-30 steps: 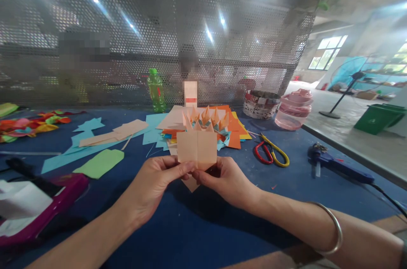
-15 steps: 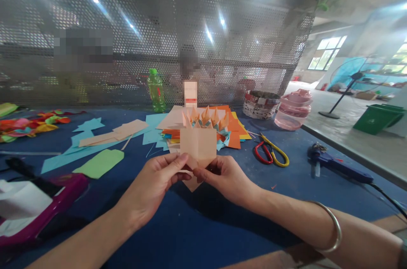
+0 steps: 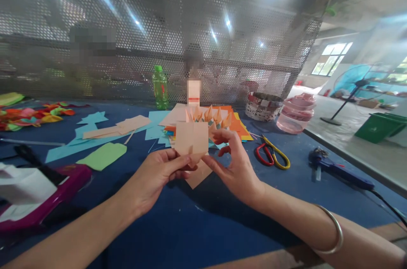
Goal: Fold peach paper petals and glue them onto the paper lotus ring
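A folded piece of peach paper [image 3: 191,138] is held up over the table, creased down its middle and narrowing at its lower end. My left hand [image 3: 167,167] pinches its lower left part between thumb and fingers. At its right side, my right hand [image 3: 233,163] has thumb and fingers spread apart, with the thumb tip by the paper's lower right edge. Below the fingers a peach paper corner [image 3: 197,177] points downward. Behind it stand several pointed orange folded-paper pieces [image 3: 208,113], partly hidden by the held paper.
Scissors [image 3: 271,153] and a blue glue gun [image 3: 341,169] lie to the right. Behind them stand a woven basket [image 3: 263,106] and a pink bottle [image 3: 295,114]. A green bottle [image 3: 160,89] is at the back. Green paper [image 3: 103,156] and a magenta holder [image 3: 60,192] lie left.
My right hand has opened from its pinch, its fingers lifting off the paper to the right. The paper has shifted slightly left in my left hand.
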{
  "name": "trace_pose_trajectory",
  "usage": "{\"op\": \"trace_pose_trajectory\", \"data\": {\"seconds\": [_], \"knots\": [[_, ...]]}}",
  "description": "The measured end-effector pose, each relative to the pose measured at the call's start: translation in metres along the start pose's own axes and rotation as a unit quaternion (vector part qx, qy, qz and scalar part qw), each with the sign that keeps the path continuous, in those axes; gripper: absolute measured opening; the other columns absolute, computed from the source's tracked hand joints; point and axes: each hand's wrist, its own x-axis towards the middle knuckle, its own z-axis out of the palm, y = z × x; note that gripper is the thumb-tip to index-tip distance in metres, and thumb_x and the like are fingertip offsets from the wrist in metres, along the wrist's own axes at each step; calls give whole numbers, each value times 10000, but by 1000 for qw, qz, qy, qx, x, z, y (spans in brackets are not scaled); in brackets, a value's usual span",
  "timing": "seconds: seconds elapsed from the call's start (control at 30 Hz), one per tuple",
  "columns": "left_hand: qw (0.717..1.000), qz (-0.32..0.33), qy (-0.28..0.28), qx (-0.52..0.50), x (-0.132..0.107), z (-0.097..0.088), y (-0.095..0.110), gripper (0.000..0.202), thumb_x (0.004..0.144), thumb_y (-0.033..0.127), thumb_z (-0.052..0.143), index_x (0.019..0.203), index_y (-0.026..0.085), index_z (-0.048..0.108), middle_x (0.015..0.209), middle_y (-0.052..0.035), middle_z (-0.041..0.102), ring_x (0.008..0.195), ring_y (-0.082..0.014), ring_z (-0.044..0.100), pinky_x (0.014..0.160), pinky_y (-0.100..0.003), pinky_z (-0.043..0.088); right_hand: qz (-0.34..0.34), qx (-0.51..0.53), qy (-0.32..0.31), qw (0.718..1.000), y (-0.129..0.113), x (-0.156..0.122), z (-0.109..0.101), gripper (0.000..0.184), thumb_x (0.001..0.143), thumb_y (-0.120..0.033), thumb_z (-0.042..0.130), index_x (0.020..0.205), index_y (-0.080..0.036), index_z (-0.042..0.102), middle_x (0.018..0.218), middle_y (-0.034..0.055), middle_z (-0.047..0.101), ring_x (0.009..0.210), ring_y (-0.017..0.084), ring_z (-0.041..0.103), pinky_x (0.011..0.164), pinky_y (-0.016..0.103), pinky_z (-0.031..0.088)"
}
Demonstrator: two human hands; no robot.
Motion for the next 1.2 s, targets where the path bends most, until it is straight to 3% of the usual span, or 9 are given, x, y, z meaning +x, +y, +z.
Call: {"op": "trace_pose_trajectory", "data": {"seconds": [0.07, 0.17, 0.27, 0.37, 0.63, 0.9, 1.2], "knots": [[1000, -1, -8, 4, 0, 1, -1, 268, 681, 354, 801, 826, 131, 768, 815, -85, 752, 785, -176, 657, 685, -243, 500, -42, -39, -19, 998, -1, 1, -2, 427, 851, -214, 653, 1242, -277, 494, 1200, 79, 507, 1080, 194, 513, 784, 313, 503], [1000, 5, -17, 0, -1, 1, -1, 251, 671, 356, 813, 797, 145, 764, 778, -64, 745, 754, -163, 654, 653, -228, 498, -53, -73, -53, 995, -2, 2, -3, 300, 848, -178, 648, 1135, -253, 607, 1151, 81, 503, 1080, 199, 512, 875, 348, 486], [1000, 8, -22, -2, -1, 1, -2, 227, 663, 352, 825, 750, 153, 758, 741, -42, 731, 715, -140, 636, 638, -213, 497, -32, -62, -92, 993, -1, 3, -1, 158, 847, -196, 663, 1003, -211, 656, 1039, 67, 550, 1029, 190, 534, 913, 353, 467], [1000, 2, -29, 6, -1, 1, -2, 235, 672, 357, 819, 760, 148, 758, 756, -51, 734, 719, -141, 635, 637, -213, 501, 9, -28, -114, 993, 1, 3, 0, 60, 860, -249, 664, 876, -192, 657, 931, 41, 585, 954, 168, 556, 846, 310, 477], [999, -8, -38, 33, 0, 3, -4, 289, 673, 365, 810, 855, 146, 761, 851, -78, 760, 795, -180, 664, 651, -233, 513, 113, 56, -102, 987, -1, 4, 3, 139, 807, -270, 711, 738, -168, 647, 844, 12, 589, 765, 108, 559, 657, 216, 468], [994, -20, -63, 82, -2, 5, -5, 315, 725, 444, 745, 865, 163, 775, 853, -84, 773, 784, -186, 679, 665, -241, 495, 136, 63, -89, 985, -3, 2, 4, 130, 801, -255, 697, 713, -174, 646, 825, 3, 591, 733, 107, 567, 675, 242, 471], [994, -1, -75, 83, -3, 6, -2, 310, 662, 458, 777, 772, 168, 786, 762, -68, 766, 715, -174, 660, 642, -239, 509, 169, 155, -112, 967, -5, 2, 5, 212, 798, -317, 684, 693, -167, 578, 705, -5, 601, 650, 117, 578, 652, 269, 487]]}}
